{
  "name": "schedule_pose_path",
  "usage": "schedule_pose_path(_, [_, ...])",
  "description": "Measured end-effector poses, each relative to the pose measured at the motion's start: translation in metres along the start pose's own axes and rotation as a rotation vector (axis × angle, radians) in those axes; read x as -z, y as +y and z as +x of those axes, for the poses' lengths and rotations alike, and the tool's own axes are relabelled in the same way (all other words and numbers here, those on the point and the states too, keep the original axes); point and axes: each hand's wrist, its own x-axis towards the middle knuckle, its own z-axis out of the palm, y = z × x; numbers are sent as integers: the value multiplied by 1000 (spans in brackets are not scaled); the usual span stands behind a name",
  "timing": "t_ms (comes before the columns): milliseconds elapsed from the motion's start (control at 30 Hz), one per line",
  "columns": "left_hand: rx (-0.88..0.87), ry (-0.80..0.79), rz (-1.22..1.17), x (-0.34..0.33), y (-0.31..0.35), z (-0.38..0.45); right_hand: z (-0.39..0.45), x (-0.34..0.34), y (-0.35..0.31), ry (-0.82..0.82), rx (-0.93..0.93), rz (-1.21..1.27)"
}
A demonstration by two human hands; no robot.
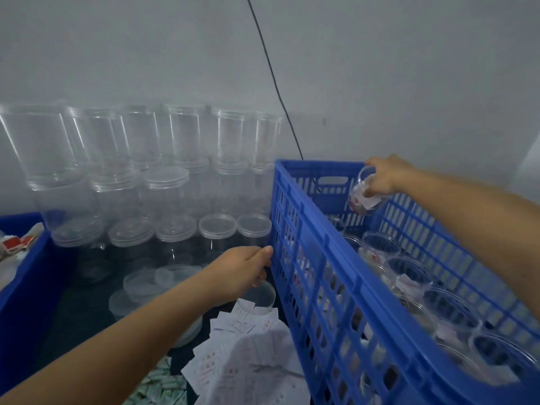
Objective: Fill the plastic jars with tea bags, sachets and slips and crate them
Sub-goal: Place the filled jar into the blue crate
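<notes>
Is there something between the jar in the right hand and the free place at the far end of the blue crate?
Nothing visible. The right hand holds the filled jar tilted above the crate; beneath it is open space, the standing jars nearer.

Single wide-angle view from head height, facing forward and tilted down. Close to the scene: both forearms enter from the bottom edge, left hand (242,273) near centre, right hand (388,176) further out at upper right. Blue slatted crate (306,229) filling the lower right, very near the lens. Stacked clear plastic jars (163,182) at mid-distance on the left. Grey wall (409,68) across the upper half. Straight edges bowed near the frame borders.
</notes>
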Motion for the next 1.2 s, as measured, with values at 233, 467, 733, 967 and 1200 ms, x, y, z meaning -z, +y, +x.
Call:
schedule_pose_path(233, [-19,33,28,11,3,17,31,-52,-4,-167,-10,-75])
schedule_pose_path(467, [-22,36,76,14,4,25,41,-90,-3,-385,32,-82])
schedule_pose_path(733, [-38,18,227,22,1,7,27,-61,-14,-515,98,-262])
schedule_pose_path(967, [-16,10,336,36,0,-46,-26,52,-80,-120,346,-140])
schedule_pose_path(1200, [43,22,454,62,-34,-116,-89,85,-200,1,599,60])
